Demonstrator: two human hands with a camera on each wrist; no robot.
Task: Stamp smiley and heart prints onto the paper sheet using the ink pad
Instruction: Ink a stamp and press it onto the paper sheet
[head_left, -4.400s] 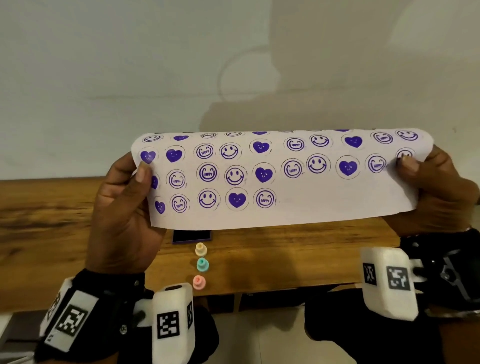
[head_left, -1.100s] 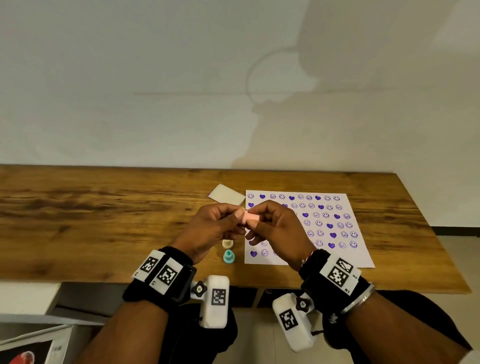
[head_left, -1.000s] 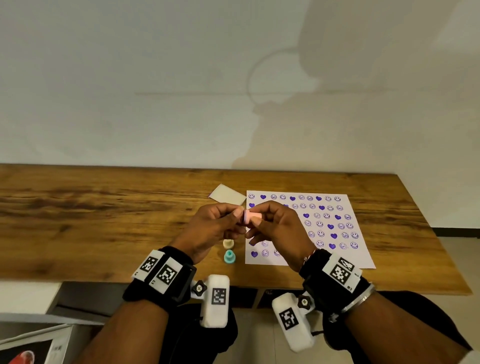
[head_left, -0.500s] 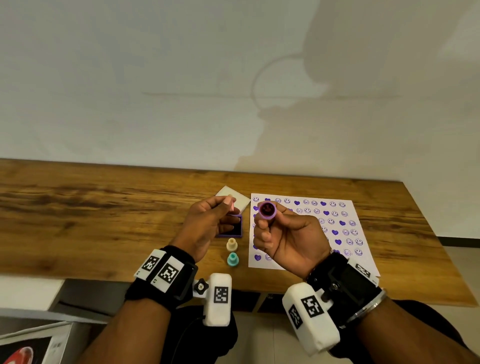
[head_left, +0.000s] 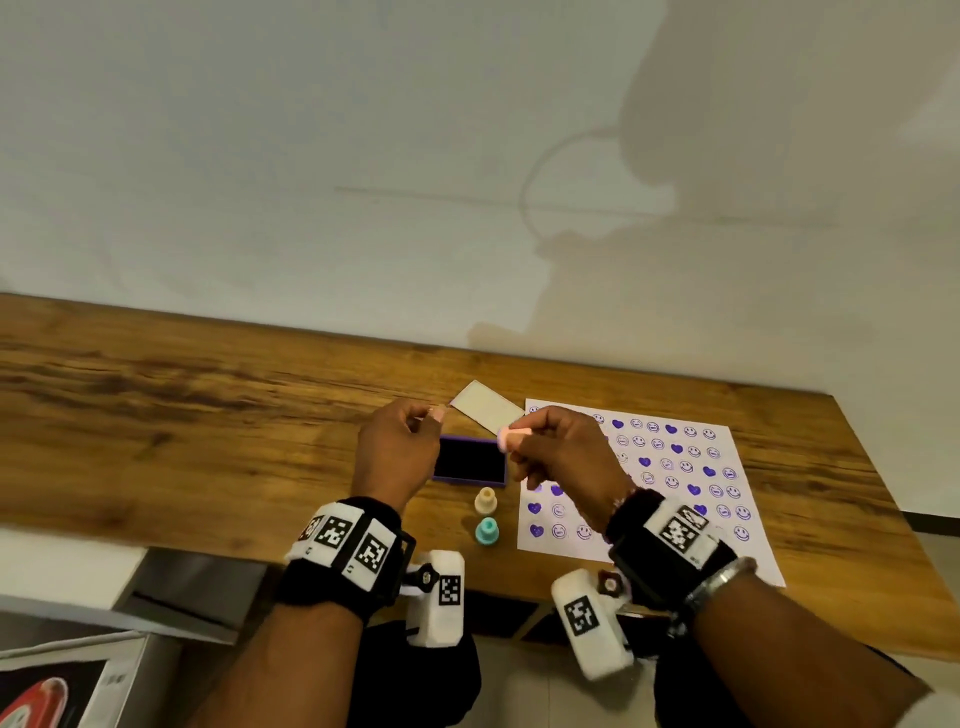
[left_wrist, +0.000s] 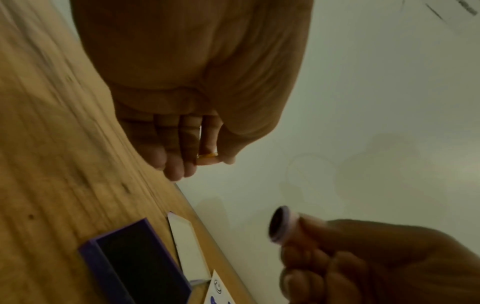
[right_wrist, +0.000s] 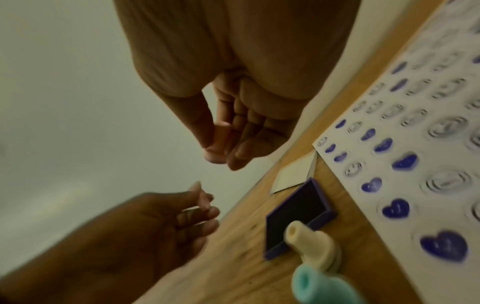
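Scene: a person at a wooden tabletop (head_left: 208, 415), both hands raised over an open ink pad (head_left: 470, 461), partway through a stamping job.
Right hand: the right hand (head_left: 561, 457) pinches a pink stamp (head_left: 511, 435) between thumb and fingers, held sideways above the pad's right end; the left wrist view shows its dark, inked round face pointing toward the left hand.
Left hand: the left hand (head_left: 397, 457) hovers just left of the pad with fingers curled; a small pale piece (left_wrist: 207, 155) sits between thumb and forefinger, too small to identify.
Ink pad: purple tray, dark ink surface exposed, lying flat between the 2 hands; a pale lid (head_left: 487, 405) lies just behind it.
Paper sheet: the paper sheet (head_left: 727, 467) lies flat just right of the pad, covered in rows of purple smileys and hearts, with some blank space near its front edge.
Spare stamps: a cream stamp (head_left: 485, 501) and a teal stamp (head_left: 487, 530) stand upright in front of the pad.
Step in hand: likely inking the pink stamp.
How to do it well: turn the face squarely down, press flat on the pad without rocking, lift straight, then set it on a blank spot in line with the rows.
Risk: a tilted press would probably leave a partial print.
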